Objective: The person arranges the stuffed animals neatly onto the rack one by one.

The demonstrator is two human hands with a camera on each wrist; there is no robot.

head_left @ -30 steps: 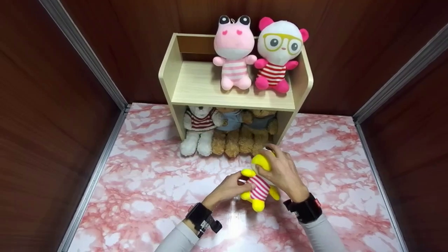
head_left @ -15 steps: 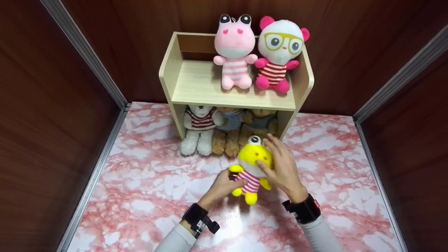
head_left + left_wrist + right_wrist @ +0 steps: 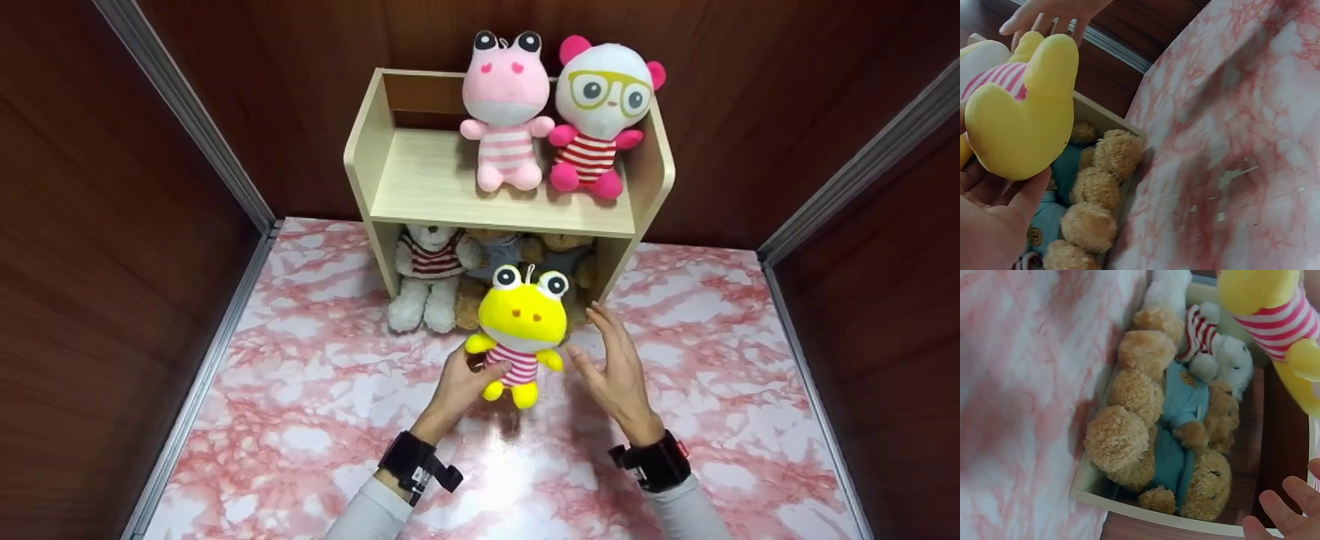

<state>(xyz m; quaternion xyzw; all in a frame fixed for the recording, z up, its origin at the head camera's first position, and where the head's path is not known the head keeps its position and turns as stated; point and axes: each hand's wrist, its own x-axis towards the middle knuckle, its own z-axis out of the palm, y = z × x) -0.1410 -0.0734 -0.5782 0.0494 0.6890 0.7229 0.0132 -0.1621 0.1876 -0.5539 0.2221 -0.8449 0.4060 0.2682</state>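
Observation:
A yellow frog plush toy (image 3: pixel 523 311) with a pink-and-white striped body is held up in front of the shelf, facing the head camera. My left hand (image 3: pixel 463 381) grips its body from the side, thumb across the stripes. In the left wrist view the toy's yellow legs (image 3: pixel 1027 124) rest over the palm, above the table. To the toy's right, my right hand (image 3: pixel 616 371) is apart from it with fingers spread. The right wrist view shows those fingertips (image 3: pixel 1278 506) at the lower right, holding nothing.
A pale wooden shelf (image 3: pixel 420 180) stands at the back. On its upper board sit a pink frog plush (image 3: pixel 505 90) and a panda plush (image 3: pixel 604 94) with glasses. Below sit a white bear (image 3: pixel 427 300) and two brown bears (image 3: pixel 1134 396). Dark walls enclose the marbled table (image 3: pixel 315 390).
The yellow frog plush has turned upright to face the camera and moved up and left in my left hand. My right hand has let go of its head and opened.

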